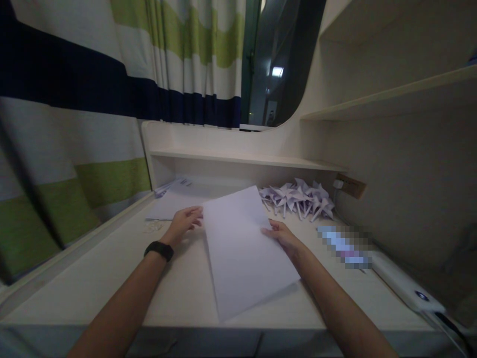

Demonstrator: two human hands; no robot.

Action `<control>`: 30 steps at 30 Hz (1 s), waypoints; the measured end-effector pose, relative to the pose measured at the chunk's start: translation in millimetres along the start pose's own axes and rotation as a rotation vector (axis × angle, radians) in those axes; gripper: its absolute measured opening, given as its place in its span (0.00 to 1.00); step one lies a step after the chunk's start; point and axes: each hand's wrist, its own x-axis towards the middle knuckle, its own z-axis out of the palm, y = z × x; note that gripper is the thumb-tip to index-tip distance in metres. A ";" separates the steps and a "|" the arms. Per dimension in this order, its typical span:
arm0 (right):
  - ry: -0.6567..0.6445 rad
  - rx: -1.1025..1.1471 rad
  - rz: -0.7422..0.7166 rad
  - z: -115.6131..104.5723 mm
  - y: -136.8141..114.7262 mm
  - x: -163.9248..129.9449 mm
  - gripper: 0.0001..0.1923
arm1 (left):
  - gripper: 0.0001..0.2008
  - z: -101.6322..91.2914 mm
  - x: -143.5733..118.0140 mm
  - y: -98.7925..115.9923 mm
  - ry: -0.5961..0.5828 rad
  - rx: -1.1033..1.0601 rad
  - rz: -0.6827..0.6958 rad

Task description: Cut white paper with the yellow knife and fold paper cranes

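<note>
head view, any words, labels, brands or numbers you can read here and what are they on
None can be read.
Sheet of paper held by both hands: blank.
Brown tag on the wall: too small to read.
Item on the desk right of the sheet: pixelated, unreadable.

This looks like a bedroom or dorm study nook: a pale built-in counter (179,293) with shelves (246,160) above it stands against a dark window (276,59) hung with a green, white and navy striped curtain (93,99), folded paper figures (298,198) piled at the back.
</note>
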 end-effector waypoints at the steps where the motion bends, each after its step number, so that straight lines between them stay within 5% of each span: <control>1: 0.036 0.016 -0.041 0.9 0.9 1.2 0.24 | 0.21 3.4 -3.8 3.8 -0.071 -0.031 -0.038; 6: 0.077 0.079 -0.102 4.3 7.3 5.4 0.24 | 0.16 20.5 -19.3 17.5 -0.372 0.018 -0.062; 12: -0.046 0.076 0.043 5.8 3.8 0.0 0.22 | 0.16 19.6 -22.9 22.5 -0.434 0.068 0.007; 20: -0.081 0.075 0.059 1.7 2.5 -3.0 0.21 | 0.15 19.1 -25.6 18.9 -0.553 -0.189 -0.152; 24: -0.113 0.081 0.057 0.6 4.3 -1.8 0.24 | 0.14 22.7 -28.8 19.4 -0.531 -0.270 -0.194; 30: -0.076 0.056 0.045 -2.7 1.9 -1.3 0.17 | 0.10 23.9 -27.8 20.9 -0.316 -0.239 -0.213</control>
